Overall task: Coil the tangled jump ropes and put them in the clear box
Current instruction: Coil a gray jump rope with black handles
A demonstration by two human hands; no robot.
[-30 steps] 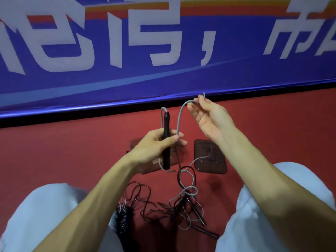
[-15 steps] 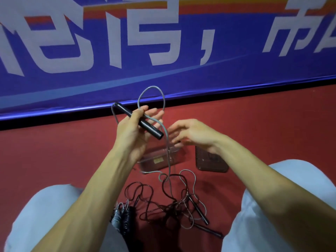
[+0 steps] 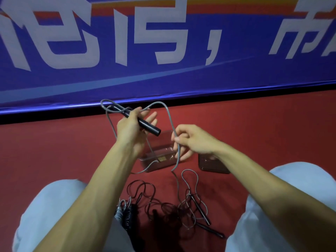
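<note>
My left hand grips the black handle of a grey jump rope, with a small loop of cord lying over the handle's far end. My right hand pinches the same grey cord lower down, a wide loop arching between the two hands. From there the cord hangs into a tangle of ropes on the red floor between my knees, with two more black handles at its right side. The clear box stands on the floor under my hands.
The box's dark lid lies to the right of the box. A coiled black and grey rope rests by my left knee. A blue banner wall closes off the floor just beyond my hands.
My right hand has taken hold of the grey cord and drawn it right and down, widening the loop. The left hand holds the handle at the same tilt.
</note>
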